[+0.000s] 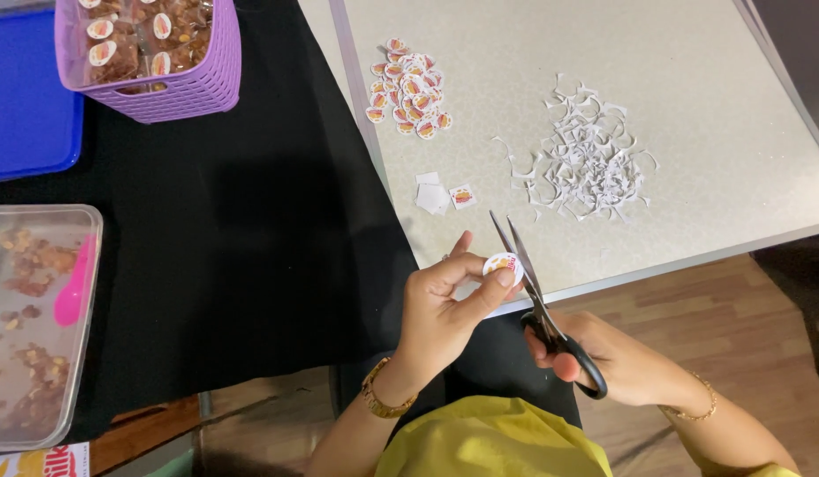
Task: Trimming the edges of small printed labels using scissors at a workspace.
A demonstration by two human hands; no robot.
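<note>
Far left edge: a clear plastic tray (38, 424) with brown crumbs and a pink spoon (76, 281) is cut off by the left border; a blue tray (30, 97) above it is also cut off.
Top left: a purple basket (193, 88) of wrapped brown snacks runs out of the top edge, so its full content is not visible.
Black cloth: the dark cloth (250, 247) between basket and counter lies bare, with wide free room.
Counter edge: the pale counter (709, 159) has its near edge running slanted just under the hands; the hands work over this edge.
Cut stickers: a pile of round stickers (407, 97) lies near the left edge of the counter, and a few small square pieces (437, 196) lie just below it.
Left hand: the left hand (440, 305) has its grip closed on a round sticker (503, 265), thumb and fingers pinching it just off the counter edge.
Scissors: the black scissors (537, 296) have blades slightly apart, touching the sticker.
Right hand: the right hand (621, 362) has its grip closed on the scissor handles; the fingers inside the loops are partly hidden.
Paper scraps: a heap of white trimmings (586, 163) lies well apart from the hands, on the right.
Hard to see: the print on the stickers is too small to make out.
</note>
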